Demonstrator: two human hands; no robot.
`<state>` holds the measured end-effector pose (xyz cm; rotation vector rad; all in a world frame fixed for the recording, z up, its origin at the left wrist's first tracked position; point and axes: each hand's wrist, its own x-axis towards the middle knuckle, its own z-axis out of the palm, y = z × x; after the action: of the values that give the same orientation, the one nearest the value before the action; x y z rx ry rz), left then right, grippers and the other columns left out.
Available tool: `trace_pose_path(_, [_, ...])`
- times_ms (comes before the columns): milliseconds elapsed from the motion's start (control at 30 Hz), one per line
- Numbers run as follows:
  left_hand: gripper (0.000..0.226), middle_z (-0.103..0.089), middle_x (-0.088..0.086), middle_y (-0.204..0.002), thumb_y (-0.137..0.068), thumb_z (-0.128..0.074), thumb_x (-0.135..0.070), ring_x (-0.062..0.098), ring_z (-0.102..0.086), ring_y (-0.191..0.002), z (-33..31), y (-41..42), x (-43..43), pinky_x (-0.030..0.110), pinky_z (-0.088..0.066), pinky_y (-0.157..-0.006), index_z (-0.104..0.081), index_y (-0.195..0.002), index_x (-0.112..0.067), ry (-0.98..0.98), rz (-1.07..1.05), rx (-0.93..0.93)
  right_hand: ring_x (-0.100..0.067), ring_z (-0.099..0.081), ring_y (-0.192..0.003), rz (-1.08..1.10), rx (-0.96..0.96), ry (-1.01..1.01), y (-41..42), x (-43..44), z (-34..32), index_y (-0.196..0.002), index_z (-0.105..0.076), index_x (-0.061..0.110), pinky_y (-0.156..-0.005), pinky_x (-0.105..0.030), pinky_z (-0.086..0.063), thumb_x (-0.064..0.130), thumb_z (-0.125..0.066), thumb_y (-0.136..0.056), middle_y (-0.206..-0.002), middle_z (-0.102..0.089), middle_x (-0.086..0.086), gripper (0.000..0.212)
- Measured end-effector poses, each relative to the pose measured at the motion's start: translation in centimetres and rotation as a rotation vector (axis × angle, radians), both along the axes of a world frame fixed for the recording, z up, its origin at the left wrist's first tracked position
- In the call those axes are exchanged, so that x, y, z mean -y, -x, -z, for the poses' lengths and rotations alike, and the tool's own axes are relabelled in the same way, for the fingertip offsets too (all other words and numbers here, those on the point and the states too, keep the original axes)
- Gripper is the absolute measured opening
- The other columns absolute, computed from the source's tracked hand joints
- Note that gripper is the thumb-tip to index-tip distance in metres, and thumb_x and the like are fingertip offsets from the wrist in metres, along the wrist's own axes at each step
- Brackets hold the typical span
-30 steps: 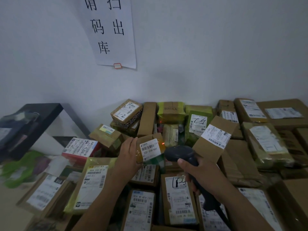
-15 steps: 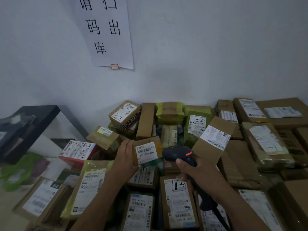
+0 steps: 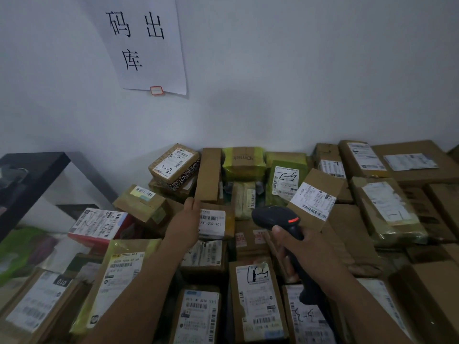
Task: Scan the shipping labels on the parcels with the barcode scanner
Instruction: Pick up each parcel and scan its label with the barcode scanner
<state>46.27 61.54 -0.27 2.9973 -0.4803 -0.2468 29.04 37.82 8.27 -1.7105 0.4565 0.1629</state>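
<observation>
Black scanner (image 3: pixel 275 216) sits tight in my right hand (image 3: pixel 301 247), close to me, its red light (image 3: pixel 293 219) on like before. Just left of it, my left hand (image 3: pixel 185 222) has let go of the small brown parcel (image 3: pixel 229 223); the fingers (image 3: pixel 192 203) are now straight along its left side. Its white label (image 3: pixel 212 223) faces me. Farther back, a paper sign (image 3: pixel 146 45) hangs on the wall (image 3: pixel 298 83).

Parcels (image 3: pixel 258 301) lie packed against one another from nine o'clock round to three, so the open way runs only above the heap. The wall (image 3: pixel 298 95) closes it at twelve. A black shelf frame (image 3: pixel 32 167) stands at ten, and a tilted box (image 3: pixel 320 184) rises at one.
</observation>
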Motion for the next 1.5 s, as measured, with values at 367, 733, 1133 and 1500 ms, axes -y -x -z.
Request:
trace_pose_path(367, [0.077, -0.017, 0.011, -0.159, -0.095, -0.056, -0.016, 0.029, -0.026, -0.144, 5.1, 1.2, -1.1, 0.041, -0.027, -0.118, -0.010, -0.156, -0.018, 0.048, -0.026, -0.361, -0.022, -0.051, -0.038, 0.016, 0.019, 0.021, -0.1, -0.3, 0.5, -0.065, -0.061, 0.008, -0.042, -0.025, -0.045, 0.067, -0.062, -0.067, -0.047, -0.058, -0.011, 0.059])
trace_pose_path(733, [0.051, -0.044, 0.003, -0.148, -0.097, -0.057, -0.039, 0.019, -0.043, -0.134, -1.2, 7.1, 9.9, 0.027, -0.034, -0.108, -0.047, -0.144, -0.021, 0.565, 0.121, -0.128, -0.014, -0.055, -0.034, 0.308, 0.089, 0.083, 1.3, 2.0, 0.1, -0.065, -0.063, -0.001, -0.036, -0.017, -0.042, 0.051, -0.064, -0.085, -0.043, -0.059, -0.008, 0.056])
trace_pose_path(1133, [0.110, -0.025, 0.014, -0.154, -0.079, -0.059, -0.070, 0.029, -0.031, -0.137, -3.3, 12.7, 20.5, 0.038, -0.029, -0.111, -0.009, -0.156, -0.009, 0.410, 0.082, 0.037, -0.019, -0.062, -0.045, 0.622, 0.079, 0.051, 4.7, 8.0, -0.1, -0.066, -0.064, 0.008, -0.043, -0.027, -0.048, 0.058, -0.067, -0.081, -0.057, -0.068, -0.009, 0.052])
trace_pose_path(1500, [0.110, -0.023, 0.006, -0.154, -0.078, -0.056, -0.075, 0.025, -0.026, -0.138, -3.8, 14.5, 12.2, 0.041, -0.039, -0.106, -0.006, -0.157, -0.018, 0.632, -0.279, 0.113, -0.020, -0.060, -0.043, 0.374, 0.126, -0.036, 3.7, 5.6, -1.7, -0.073, -0.065, 0.006, -0.045, -0.029, -0.048, 0.059, -0.064, -0.082, -0.055, -0.066, -0.006, 0.053])
